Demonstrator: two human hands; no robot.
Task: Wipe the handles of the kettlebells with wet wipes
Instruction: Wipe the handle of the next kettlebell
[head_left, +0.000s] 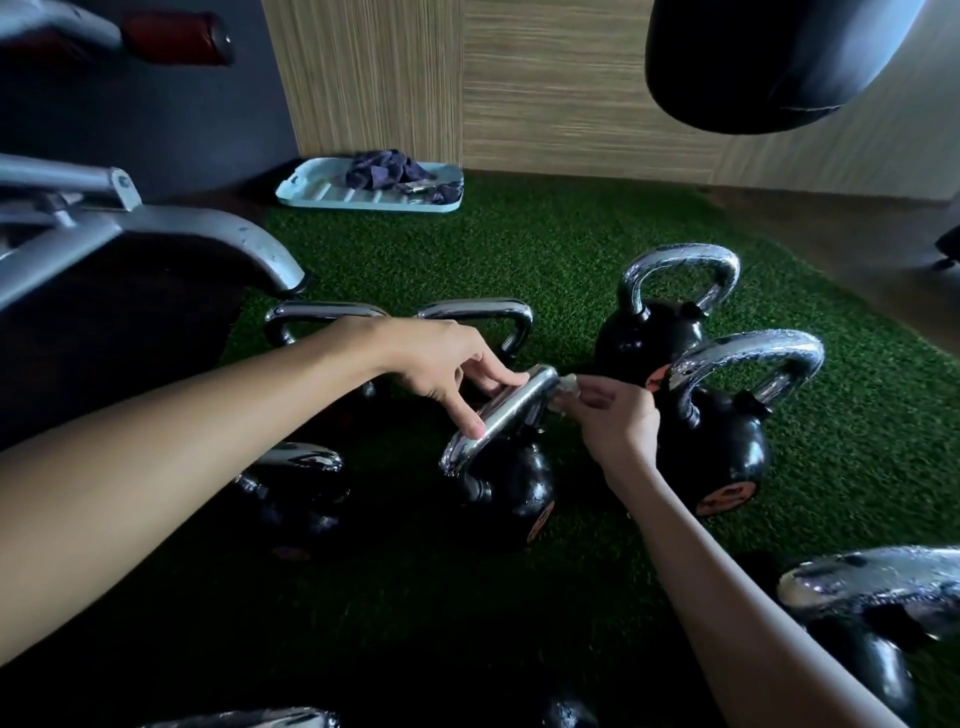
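The middle kettlebell (511, 493) stood on the green turf (597, 249), well in from its edges. Its chrome handle (493, 421) ran from near-left to far-right. The left hand (441, 364) pinched the bar between thumb and fingertips. The right hand (615, 421), just right of the far bend, pressed a pinched wet wipe (567, 385) against it. The wiping stroke would likely run down the bar toward its near end.

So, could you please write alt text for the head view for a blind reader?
A person's left hand holds the curved chrome handle of a round black kettlebell while the right hand pinches a small white wet wipe against its far end. Other black kettlebells stand around on green artificial turf, a pale blue plastic tray behind.
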